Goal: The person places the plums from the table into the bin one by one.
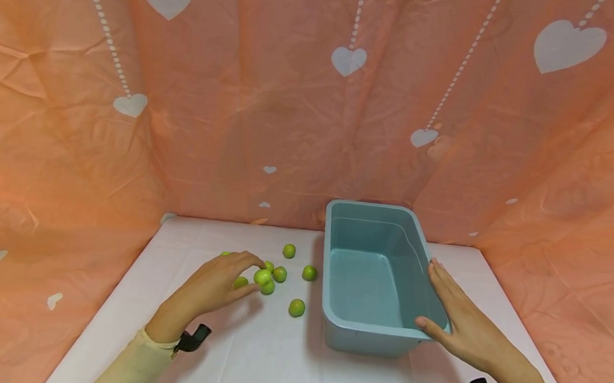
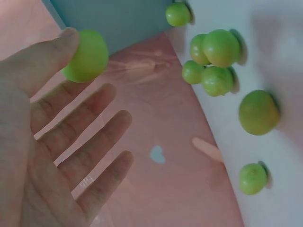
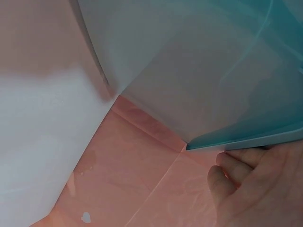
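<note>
My left hand (image 1: 220,282) pinches a small round green fruit (image 2: 89,56) between thumb and forefinger; its other fingers spread loosely. The hand hovers over the left of a white-covered table, close above several more of these green fruits (image 1: 280,274), some clustered together. Another fruit (image 1: 297,307) lies apart, nearer the front. A grey-blue plastic bin (image 1: 365,329) stands upright right of the fruits, and its visible floor is bare. My right hand (image 1: 458,326) grips the bin's right rim near the front corner, thumb over the edge and fingers along the outside.
Orange-pink cloth (image 1: 269,110) with white hearts hangs behind and at both sides of the white tabletop (image 1: 258,355). The bin's back edge is near the rear cloth. Black wrist mounts (image 1: 193,338) sit on both wrists.
</note>
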A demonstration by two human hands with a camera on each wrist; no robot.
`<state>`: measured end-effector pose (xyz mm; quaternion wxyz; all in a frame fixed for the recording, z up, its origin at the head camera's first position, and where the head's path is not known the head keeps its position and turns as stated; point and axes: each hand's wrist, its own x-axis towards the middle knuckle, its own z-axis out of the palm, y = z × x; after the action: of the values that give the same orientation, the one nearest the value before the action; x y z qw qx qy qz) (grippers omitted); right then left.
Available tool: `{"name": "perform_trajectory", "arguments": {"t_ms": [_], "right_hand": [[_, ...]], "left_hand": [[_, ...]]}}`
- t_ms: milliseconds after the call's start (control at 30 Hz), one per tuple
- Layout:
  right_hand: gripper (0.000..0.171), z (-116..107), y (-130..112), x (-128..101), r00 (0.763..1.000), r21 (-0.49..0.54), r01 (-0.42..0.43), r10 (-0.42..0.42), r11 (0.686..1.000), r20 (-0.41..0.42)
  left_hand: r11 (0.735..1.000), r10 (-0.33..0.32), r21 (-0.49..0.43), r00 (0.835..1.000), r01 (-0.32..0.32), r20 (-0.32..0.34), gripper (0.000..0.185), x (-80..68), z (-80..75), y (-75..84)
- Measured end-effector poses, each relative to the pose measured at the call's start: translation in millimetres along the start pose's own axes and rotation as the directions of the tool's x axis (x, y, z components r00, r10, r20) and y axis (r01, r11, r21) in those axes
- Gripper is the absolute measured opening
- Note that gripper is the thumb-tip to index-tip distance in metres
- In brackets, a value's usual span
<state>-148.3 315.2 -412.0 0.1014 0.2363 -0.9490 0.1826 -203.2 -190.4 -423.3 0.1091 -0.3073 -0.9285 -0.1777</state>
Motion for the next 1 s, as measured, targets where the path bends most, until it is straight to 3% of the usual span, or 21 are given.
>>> {"name": "perform_trajectory", "arguments": {"t_ms": [600, 833, 1000], "right_hand": [[0.105, -1.2, 2.5, 1.2, 0.997, -0.058, 0.067, -0.069, 0.996, -0.038], [0.105, -0.1, 1.8, 0.8, 0.998, -0.056, 0.061, -0.062, 0.997, -0.025], [0.105, 0.4, 1.4, 0.4, 0.998, -0.055, 0.063, -0.065, 0.996, -0.028]], "left_hand": [[0.993, 0.117, -0.018, 0.993, -0.117, 0.020, 0.042, 46.7, -10.8, 31.1], [0.991, 0.133, -0.031, 0.989, -0.132, 0.057, 0.040, 65.4, -11.9, 42.3], [0.989, 0.146, -0.032, 0.988, -0.145, 0.047, 0.038, 71.4, -13.4, 46.6]]}}
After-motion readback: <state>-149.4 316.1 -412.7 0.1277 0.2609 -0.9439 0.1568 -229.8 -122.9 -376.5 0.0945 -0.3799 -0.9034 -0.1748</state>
